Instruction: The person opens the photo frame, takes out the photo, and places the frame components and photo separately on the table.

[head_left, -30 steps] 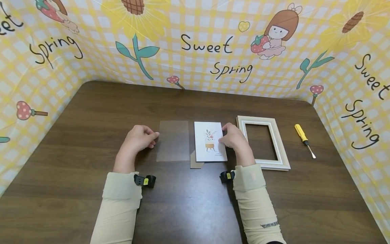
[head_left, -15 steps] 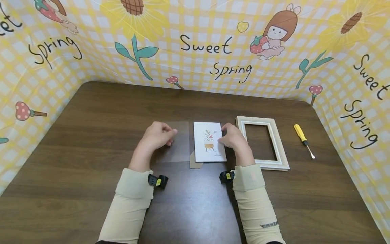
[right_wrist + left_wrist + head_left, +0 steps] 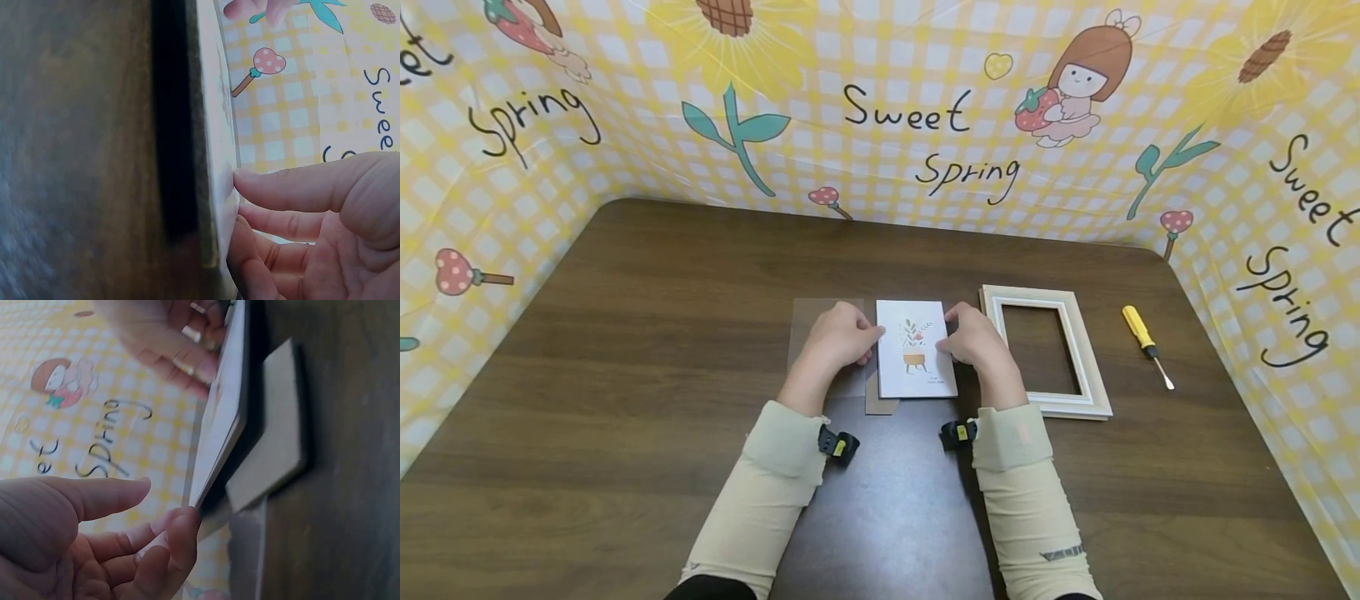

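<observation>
A white card with a potted-plant print (image 3: 915, 349) lies above a brown backing board (image 3: 882, 403), whose near left corner sticks out. My right hand (image 3: 976, 340) pinches the card's right edge, its thumb on the printed face in the right wrist view. My left hand (image 3: 840, 336) is at the card's left edge. In the left wrist view, the left fingertips (image 3: 184, 519) meet the card's edge, while the thumb (image 3: 128, 495) stays apart from it. Under the left hand lies a clear plastic sheet (image 3: 806, 321), partly hidden.
A cream picture frame (image 3: 1090, 354) lies flat just right of my right hand. Farther right is a screwdriver with a yellow handle (image 3: 1138, 325). A yellow checked cloth (image 3: 880, 50) rises behind the brown table (image 3: 625, 400) and along its sides.
My left hand has moved right, from the plastic sheet's left side across it to the card's left edge. My right hand has stayed on the card, which has not visibly moved.
</observation>
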`<act>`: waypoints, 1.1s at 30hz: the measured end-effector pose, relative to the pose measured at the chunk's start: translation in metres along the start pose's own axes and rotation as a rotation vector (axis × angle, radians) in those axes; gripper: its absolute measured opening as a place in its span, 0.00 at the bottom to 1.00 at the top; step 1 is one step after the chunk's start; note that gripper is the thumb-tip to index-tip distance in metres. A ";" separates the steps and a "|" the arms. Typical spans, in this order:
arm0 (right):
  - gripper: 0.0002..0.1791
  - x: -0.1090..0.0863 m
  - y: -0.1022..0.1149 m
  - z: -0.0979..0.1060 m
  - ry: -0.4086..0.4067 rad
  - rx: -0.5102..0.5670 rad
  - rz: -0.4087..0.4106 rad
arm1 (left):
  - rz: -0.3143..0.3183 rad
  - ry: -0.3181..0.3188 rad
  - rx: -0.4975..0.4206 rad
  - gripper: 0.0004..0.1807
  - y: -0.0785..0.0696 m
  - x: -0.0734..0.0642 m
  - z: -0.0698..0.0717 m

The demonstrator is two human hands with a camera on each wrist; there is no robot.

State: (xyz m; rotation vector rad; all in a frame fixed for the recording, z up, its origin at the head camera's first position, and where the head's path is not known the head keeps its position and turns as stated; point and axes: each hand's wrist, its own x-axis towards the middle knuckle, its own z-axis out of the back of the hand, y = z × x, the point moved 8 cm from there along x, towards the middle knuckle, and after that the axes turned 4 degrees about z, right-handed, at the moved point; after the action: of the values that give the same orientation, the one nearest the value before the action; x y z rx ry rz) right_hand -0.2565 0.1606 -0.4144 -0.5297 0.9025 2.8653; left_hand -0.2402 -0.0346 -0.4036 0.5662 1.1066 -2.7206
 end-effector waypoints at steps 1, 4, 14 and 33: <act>0.26 0.000 0.000 0.000 0.000 0.001 -0.001 | 0.000 0.003 0.003 0.17 -0.001 0.001 -0.003; 0.26 0.000 0.000 0.000 -0.001 0.006 -0.003 | 0.008 0.006 0.013 0.18 -0.004 0.002 -0.009; 0.25 0.000 0.000 0.001 -0.001 0.001 0.011 | 0.069 -0.038 0.030 0.17 0.000 0.004 -0.011; 0.21 -0.003 0.000 0.006 0.023 0.031 0.036 | 0.104 -0.015 0.122 0.16 -0.007 0.009 -0.018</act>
State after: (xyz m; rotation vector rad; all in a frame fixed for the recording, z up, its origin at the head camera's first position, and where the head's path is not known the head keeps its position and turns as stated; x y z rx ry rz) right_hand -0.2554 0.1643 -0.4089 -0.5496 0.9678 2.8779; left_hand -0.2452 -0.0169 -0.4151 0.6011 0.8856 -2.7108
